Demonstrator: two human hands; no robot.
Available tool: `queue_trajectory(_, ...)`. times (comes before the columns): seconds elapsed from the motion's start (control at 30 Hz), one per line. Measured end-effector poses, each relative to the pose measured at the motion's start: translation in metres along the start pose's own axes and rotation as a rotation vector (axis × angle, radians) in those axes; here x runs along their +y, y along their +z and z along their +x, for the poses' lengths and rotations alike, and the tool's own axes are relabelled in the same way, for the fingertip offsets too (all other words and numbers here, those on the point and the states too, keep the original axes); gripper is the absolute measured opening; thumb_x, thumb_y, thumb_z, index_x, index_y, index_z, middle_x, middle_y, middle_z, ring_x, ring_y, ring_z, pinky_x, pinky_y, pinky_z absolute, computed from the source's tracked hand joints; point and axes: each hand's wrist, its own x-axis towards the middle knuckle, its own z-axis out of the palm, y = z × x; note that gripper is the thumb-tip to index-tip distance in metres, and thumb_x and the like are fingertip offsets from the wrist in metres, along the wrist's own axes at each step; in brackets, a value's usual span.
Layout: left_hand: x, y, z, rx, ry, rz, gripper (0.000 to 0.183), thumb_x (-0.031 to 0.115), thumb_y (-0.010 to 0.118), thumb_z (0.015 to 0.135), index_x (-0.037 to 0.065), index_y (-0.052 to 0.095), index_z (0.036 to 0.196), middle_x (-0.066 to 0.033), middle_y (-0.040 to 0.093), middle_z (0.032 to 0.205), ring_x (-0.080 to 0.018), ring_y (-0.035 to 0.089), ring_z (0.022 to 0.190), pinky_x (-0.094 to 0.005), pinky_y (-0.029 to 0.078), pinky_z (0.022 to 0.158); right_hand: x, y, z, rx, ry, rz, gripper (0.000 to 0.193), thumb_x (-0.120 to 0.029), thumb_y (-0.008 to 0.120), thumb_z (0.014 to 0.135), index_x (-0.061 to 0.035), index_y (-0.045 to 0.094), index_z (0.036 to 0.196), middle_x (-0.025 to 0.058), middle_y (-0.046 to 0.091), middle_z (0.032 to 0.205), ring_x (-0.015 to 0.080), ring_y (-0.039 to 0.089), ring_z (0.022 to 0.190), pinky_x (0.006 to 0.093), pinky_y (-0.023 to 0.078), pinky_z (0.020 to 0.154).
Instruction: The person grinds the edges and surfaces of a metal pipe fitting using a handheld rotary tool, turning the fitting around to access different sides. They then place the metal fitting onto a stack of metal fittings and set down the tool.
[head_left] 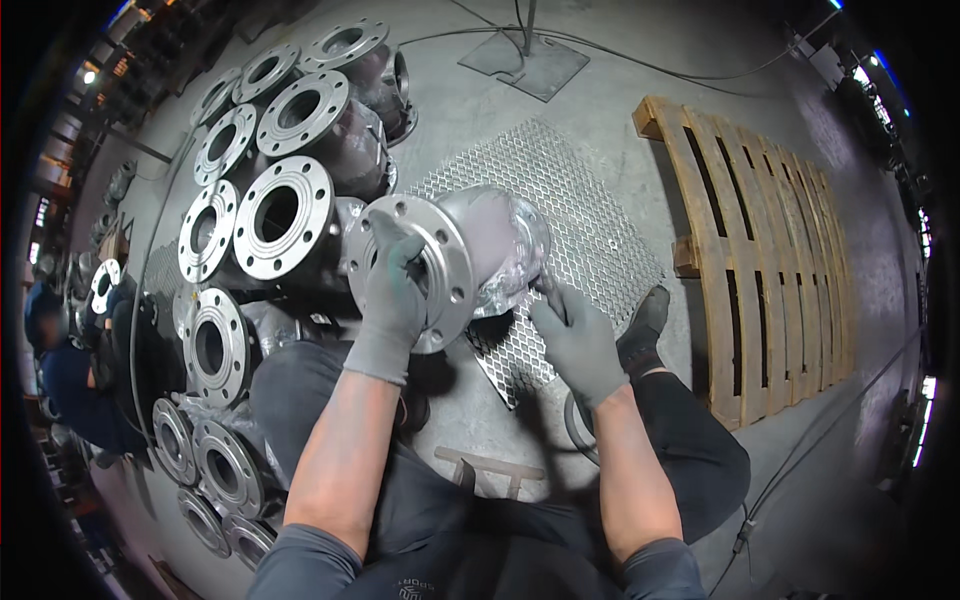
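A grey metal flanged pipe fitting [455, 235] lies on its side on a perforated metal sheet [560, 180], its round bolt-holed flange facing me. My left hand [392, 300], in a grey glove, grips the near flange across its bore. My right hand [577, 335], also gloved, holds the clear plastic wrap [510, 285] at the fitting's far end. My knees and dark trousers fill the lower middle.
Several more flanged fittings [275, 215] stand packed together on the left. A wooden pallet [770, 250] lies on the concrete floor at right. Cables [800, 455] run along the floor at right and top. Another person [60, 370] in blue crouches at the far left edge.
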Motion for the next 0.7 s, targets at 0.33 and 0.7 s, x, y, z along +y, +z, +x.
queue_trajectory(0.33, 0.022, 0.025, -0.026, -0.1, 0.032, 0.758, 0.091, 0.038, 0.071, 0.104, -0.002, 0.025, 0.171, -0.0172, 0.069, 0.13, -0.021, 0.069, 0.104, -0.0384, 0.057, 0.086, -0.017, 0.028, 0.026, 0.116, -0.193, 0.137, 0.037, -0.028, 0.072, 0.099, 0.0041, 0.071, 0.115, 0.0184, 0.075, 0.088, 0.0252, 0.073, 0.08, 0.0413, 0.057, 0.075)
queue_trajectory(0.7, 0.013, 0.042, -0.029, 0.224, 0.164, 1.092, 0.099, 0.043, 0.067, 0.105, -0.018, 0.017, 0.166, -0.037, 0.04, 0.164, -0.037, 0.048, 0.151, -0.0404, 0.036, 0.125, 0.029, 0.048, 0.028, -0.052, -0.233, 0.306, 0.034, -0.029, 0.072, 0.1, 0.0025, 0.069, 0.113, 0.0214, 0.074, 0.096, 0.0353, 0.073, 0.088, 0.0454, 0.056, 0.083)
